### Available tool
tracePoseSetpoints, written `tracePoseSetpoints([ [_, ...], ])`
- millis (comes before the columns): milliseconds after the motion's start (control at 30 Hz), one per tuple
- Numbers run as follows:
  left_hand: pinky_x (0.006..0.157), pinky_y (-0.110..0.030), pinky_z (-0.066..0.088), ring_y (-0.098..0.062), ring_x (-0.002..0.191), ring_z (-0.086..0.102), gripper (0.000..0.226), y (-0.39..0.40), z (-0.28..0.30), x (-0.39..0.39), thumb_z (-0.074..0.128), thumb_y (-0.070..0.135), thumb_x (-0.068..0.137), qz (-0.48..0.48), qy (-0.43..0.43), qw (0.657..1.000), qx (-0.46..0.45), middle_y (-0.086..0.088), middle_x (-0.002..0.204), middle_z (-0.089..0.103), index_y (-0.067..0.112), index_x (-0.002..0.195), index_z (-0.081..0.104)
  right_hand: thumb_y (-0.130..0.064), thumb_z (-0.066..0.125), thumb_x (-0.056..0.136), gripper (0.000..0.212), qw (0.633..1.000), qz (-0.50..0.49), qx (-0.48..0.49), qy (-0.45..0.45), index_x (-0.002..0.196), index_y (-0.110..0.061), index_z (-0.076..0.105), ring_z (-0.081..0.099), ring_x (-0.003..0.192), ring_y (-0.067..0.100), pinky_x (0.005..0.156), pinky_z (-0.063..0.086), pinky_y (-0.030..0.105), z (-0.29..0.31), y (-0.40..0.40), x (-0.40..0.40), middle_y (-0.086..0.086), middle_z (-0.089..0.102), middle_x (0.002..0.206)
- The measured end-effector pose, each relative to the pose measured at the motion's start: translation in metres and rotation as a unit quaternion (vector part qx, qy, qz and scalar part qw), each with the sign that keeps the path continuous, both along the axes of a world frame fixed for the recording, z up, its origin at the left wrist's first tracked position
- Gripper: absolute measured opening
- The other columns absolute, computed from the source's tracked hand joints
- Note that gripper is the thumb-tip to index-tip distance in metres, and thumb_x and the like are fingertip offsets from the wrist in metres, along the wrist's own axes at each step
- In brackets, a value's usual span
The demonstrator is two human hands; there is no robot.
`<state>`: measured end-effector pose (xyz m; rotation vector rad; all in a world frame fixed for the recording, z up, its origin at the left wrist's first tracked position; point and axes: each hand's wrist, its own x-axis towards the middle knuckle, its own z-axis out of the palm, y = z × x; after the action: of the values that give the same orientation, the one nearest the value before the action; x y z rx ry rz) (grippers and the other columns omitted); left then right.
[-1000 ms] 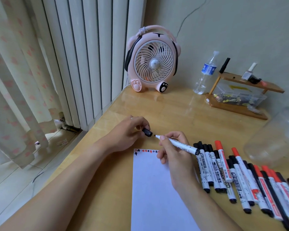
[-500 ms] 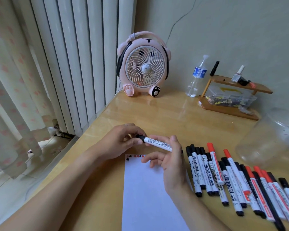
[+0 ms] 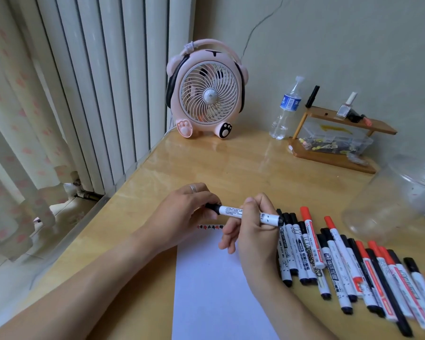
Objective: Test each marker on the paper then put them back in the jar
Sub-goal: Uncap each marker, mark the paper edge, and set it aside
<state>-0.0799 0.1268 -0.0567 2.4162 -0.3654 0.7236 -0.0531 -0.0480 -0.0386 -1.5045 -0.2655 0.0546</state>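
Gripping a white-barrelled black marker (image 3: 245, 213) above the white paper sheet (image 3: 214, 290), right hand (image 3: 253, 231) curled round its barrel and left hand (image 3: 182, 217) pinching the cap, the person risked inking fingers if the cap sat crooked.

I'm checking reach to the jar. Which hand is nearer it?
Right. The right hand holds the marker just left of the marker row, the jar beyond; the left hand is farther left.

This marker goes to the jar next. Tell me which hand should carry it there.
Right. The right hand already grips the marker by its barrel, and the jar lies on that side of the table. The left hand only pinches the cap end, farther from the jar.
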Motion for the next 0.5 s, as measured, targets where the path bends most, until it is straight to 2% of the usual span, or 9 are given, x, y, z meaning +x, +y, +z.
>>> tracePoseSetpoints([
  [267,0.071,-0.021,0.045,-0.008,0.078,0.054,0.014,-0.006,0.004,-0.004,0.057,0.02,0.102,-0.06,0.016,0.998,-0.018,0.008,0.09,0.055,0.013,0.104,0.069,-0.017,0.039,0.105,0.032,0.998,0.016,-0.02,-0.049,0.073,-0.016,0.037,0.049,0.03,0.029,0.035,0.028,0.022,0.003,-0.005,-0.003,0.015,0.048,0.043],
  [400,0.072,-0.022,0.045,-0.009,0.077,0.056,0.014,-0.007,0.006,-0.006,0.058,0.02,0.102,-0.084,0.034,0.995,-0.032,0.011,0.089,0.057,0.015,0.103,0.071,-0.027,0.037,0.092,0.021,0.995,0.048,-0.05,-0.07,0.075,-0.014,0.037,0.046,0.029,0.027,0.035,0.026,0.022,0.007,-0.012,0.001,0.013,0.047,0.042],
  [500,0.073,-0.028,0.048,-0.009,0.08,0.058,0.011,-0.006,0.005,-0.005,0.062,0.025,0.1,-0.064,0.042,0.996,-0.038,0.011,0.089,0.06,0.018,0.104,0.071,-0.027,0.041,0.093,0.021,0.991,0.087,-0.067,-0.071,0.076,-0.015,0.042,0.05,0.033,0.029,0.036,0.029,0.026,0.009,-0.015,0.009,0.013,0.052,0.046],
])
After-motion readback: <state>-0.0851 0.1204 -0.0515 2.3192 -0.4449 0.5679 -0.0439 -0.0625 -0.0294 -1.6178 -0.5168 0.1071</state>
